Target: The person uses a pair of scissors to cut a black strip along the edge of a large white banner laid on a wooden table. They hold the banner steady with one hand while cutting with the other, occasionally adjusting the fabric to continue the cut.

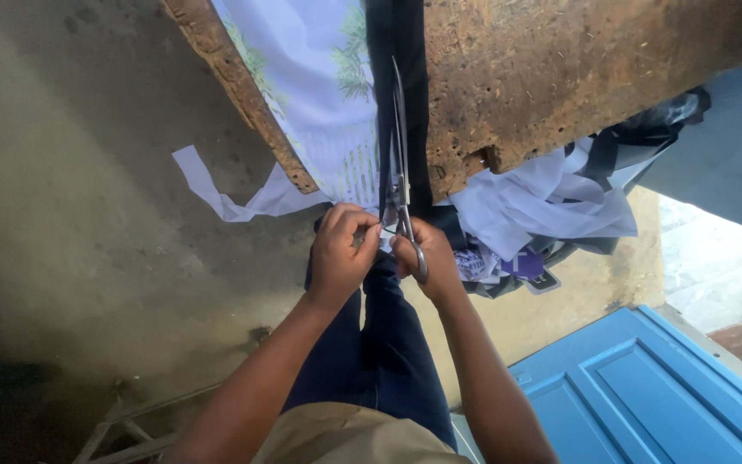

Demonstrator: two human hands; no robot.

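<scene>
One pair of metal scissors (399,163) is gripped by its handles in the closed right hand (427,258), the blades pointing away along a dark fabric strip (410,103) at the edge of one worn wooden table (560,77). The left hand (341,253), fingers curled tight, pinches the near edge of one white printed cloth (311,86) just beside the scissors. One heap of pale cloth offcuts (551,206) spills from a dark bag (646,129) under the table, one loose white strip (225,193) hangs at the left, and one blue door panel (646,387) lies at the lower right.
</scene>
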